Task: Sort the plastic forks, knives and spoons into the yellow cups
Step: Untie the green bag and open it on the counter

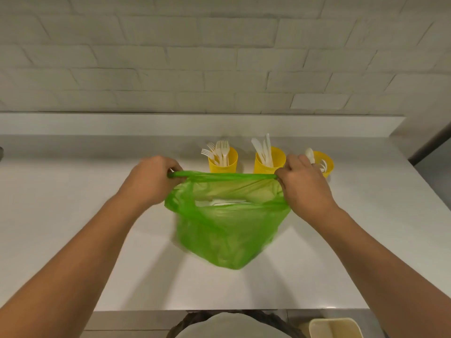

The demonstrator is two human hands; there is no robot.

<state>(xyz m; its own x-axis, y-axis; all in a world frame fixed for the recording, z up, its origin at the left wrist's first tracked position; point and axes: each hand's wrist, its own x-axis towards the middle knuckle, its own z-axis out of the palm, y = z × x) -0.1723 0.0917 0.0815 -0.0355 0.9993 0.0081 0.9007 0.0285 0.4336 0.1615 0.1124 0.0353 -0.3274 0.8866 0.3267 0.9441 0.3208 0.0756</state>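
A green plastic bag (227,230) hangs over the white counter (73,215), stretched open at its mouth. My left hand (148,181) grips the bag's left edge and my right hand (305,189) grips its right edge. White plastic cutlery (219,203) shows inside the bag. Behind the bag stand three yellow cups: the left cup (223,162) holds forks, the middle cup (269,161) holds knives, and the right cup (325,163) holds spoons and is partly hidden by my right hand.
A white brick wall (219,57) rises behind a raised ledge at the counter's back. The counter's front edge runs near the bottom. A cream bin (334,328) sits below the counter at the lower right.
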